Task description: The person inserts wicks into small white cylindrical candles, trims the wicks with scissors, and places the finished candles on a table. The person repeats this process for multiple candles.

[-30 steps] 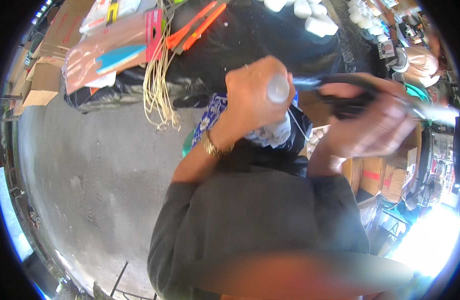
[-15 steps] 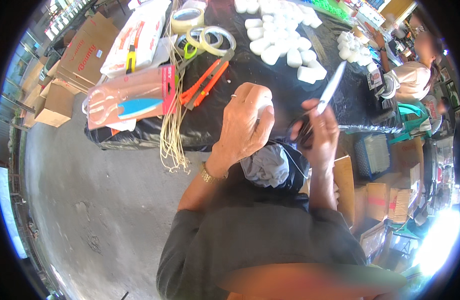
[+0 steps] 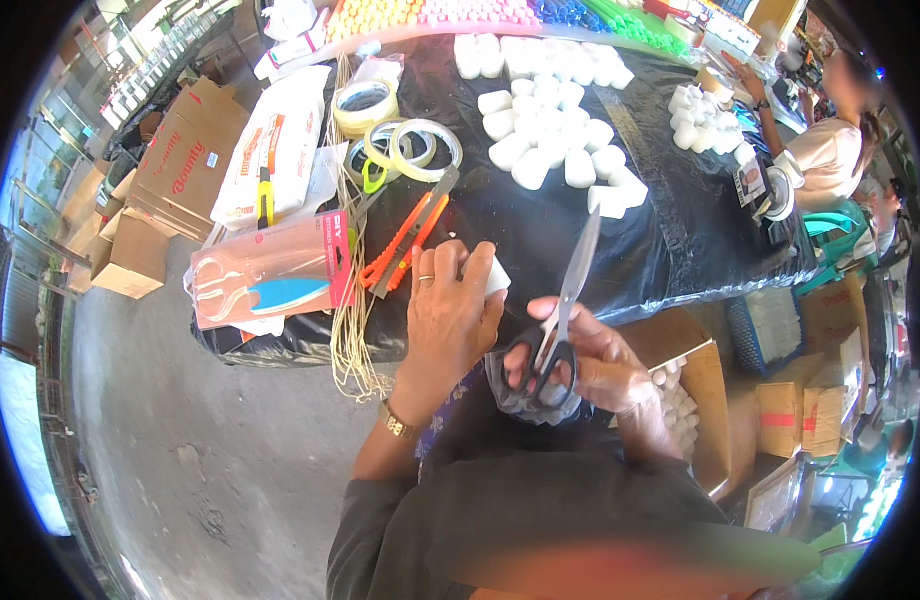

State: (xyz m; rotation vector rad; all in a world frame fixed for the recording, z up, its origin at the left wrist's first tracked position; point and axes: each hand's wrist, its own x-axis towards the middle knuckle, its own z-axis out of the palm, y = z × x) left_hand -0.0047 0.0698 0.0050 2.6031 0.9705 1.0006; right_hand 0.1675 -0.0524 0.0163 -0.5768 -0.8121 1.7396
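Observation:
My left hand rests at the table's near edge, closed round a small white foam-like piece, most of which its fingers hide. In my right hand is a pair of scissors with black handles, its blades pointing up and away over the table edge. Fingers pass through the handle loops, and the blades look closed together. Beyond my hands lies a cluster of similar white pieces on the black plastic-covered table. Orange cutters lie just left of my left hand.
Tape rolls, a packaged tool with a blue part and pale strings crowd the table's left. Another white cluster sits right, near a seated person. An open carton of white pieces stands beside my right arm.
Both hands have come lower in the picture, the left also shifting left and the right toward the left. The scissors now stand steeper, with their handles in plain sight.

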